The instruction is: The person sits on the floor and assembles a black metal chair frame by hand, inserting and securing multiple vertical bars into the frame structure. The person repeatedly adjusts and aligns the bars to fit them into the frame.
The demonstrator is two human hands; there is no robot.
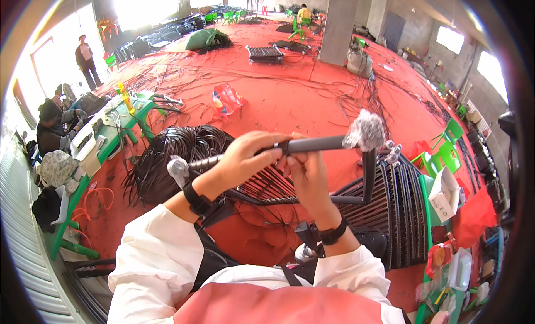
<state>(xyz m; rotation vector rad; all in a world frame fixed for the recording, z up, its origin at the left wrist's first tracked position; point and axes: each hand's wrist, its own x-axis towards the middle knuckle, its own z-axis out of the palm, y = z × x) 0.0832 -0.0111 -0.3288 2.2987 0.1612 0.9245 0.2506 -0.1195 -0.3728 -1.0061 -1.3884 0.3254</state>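
Observation:
A dark grey tubular frame [319, 144] with parallel black strips [267, 180] strung across it is held up before my chest. My left hand [250, 156] lies over its upper rail, gripping it, thumb near a short black wrapping [283, 147]. Close beside it, my right hand [308, 180] closes on the same rail from below, fingers bent by the wrapping. Whether a loose strip end is between those fingers is hidden. Clear plastic film covers the frame's right corner [364, 131] and left corner [178, 170]. Strip is coiled around the rail's left part [205, 162].
Left of the frame lies a large bundle of black strips [179, 157]. Strung frames [386, 215] are stacked at the right, beside a green table [427, 198] carrying a white box [444, 194]. A person [58, 125] sits behind the left green table [109, 146]; another person [87, 63] stands farther back.

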